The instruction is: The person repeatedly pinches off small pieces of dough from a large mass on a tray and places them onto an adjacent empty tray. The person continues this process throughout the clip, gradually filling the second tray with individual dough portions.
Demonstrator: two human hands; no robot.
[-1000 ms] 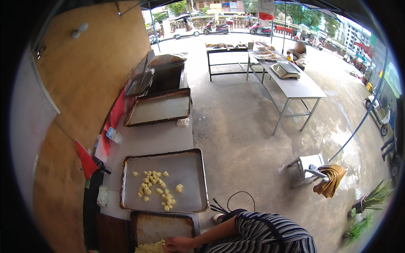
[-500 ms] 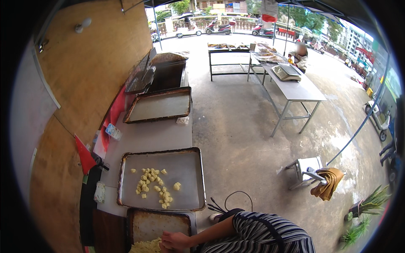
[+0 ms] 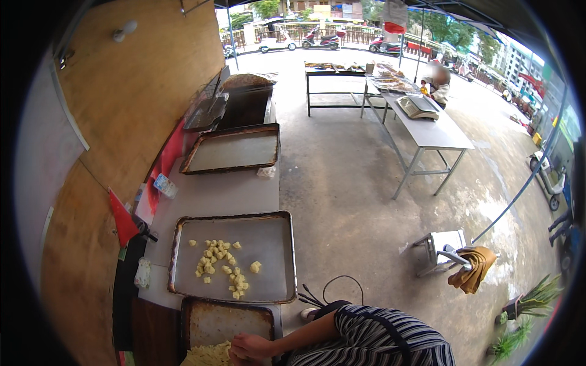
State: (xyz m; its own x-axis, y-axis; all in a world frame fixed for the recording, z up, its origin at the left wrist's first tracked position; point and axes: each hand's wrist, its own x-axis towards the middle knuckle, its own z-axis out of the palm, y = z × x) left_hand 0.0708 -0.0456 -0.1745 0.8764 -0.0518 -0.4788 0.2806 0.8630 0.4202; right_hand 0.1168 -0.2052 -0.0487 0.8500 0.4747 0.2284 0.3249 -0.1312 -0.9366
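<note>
At the bottom edge, my right hand [image 3: 251,346] is closed, its fingers curled down at the right edge of a pale yellow mass of dough [image 3: 207,355]. The fingertips are partly hidden, and the dough is cut off by the frame. It lies over the near end of a worn baking tray [image 3: 229,323] with a browned, crusty surface. Just beyond stands a larger dark-rimmed tray [image 3: 268,244], with several small pale dough pieces [image 3: 213,256] clustered left of its middle and one lump [image 3: 255,267] apart on the right. My left hand does not show.
Farther along the counter [image 3: 229,198] lies another tray [image 3: 232,151]. A red pennant [image 3: 123,222] stands at its left edge. To the right are a metal stool [image 3: 442,247] with a brown cloth [image 3: 473,268], and a table [image 3: 436,131] bearing a scale [image 3: 418,107]. A person [image 3: 438,85] is behind it.
The whole view has shifted slightly. My right hand stays at the dough's edge with almost no visible movement. The dough pieces on the tray lie as before.
</note>
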